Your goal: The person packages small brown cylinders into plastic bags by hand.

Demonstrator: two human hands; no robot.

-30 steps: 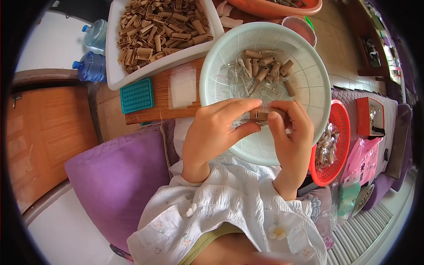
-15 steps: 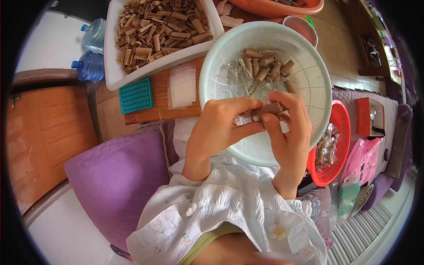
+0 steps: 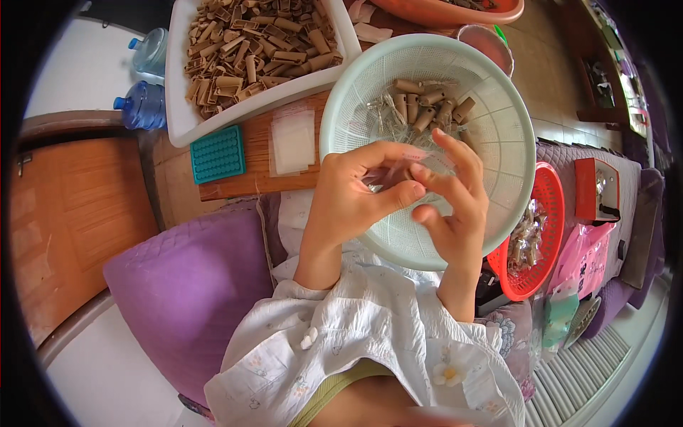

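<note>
Over the pale green mesh basket (image 3: 334, 92), my left hand (image 3: 352, 192) is closed on a small clear plastic bag (image 3: 434, 158) with faint reddish print. Its thumb and curled fingers pinch the bag, and a bit of brown shows by the fingertips; most of what lies inside the grip is hidden. My right hand (image 3: 459, 203) is close against it, fingers spread and thumb apart, the index fingertip at the bag's edge. Inside the basket, beyond my hands, lie several brown tube-shaped pieces (image 3: 425, 117) and crinkled clear wrapping (image 3: 388, 117).
A white tub (image 3: 263, 92) heaped with brown pieces stands at the far left. On the wooden board (image 3: 256, 181) lie a teal ridged tray (image 3: 218, 154) and a stack of clear bags (image 3: 293, 146). A red basket (image 3: 555, 228) of wrapped pieces stands right, near a pink bag (image 3: 582, 260).
The brown tube that showed between both hands is now mostly hidden at my left hand. My right fingers have spread apart, and the bag's printed edge has come into sight.
</note>
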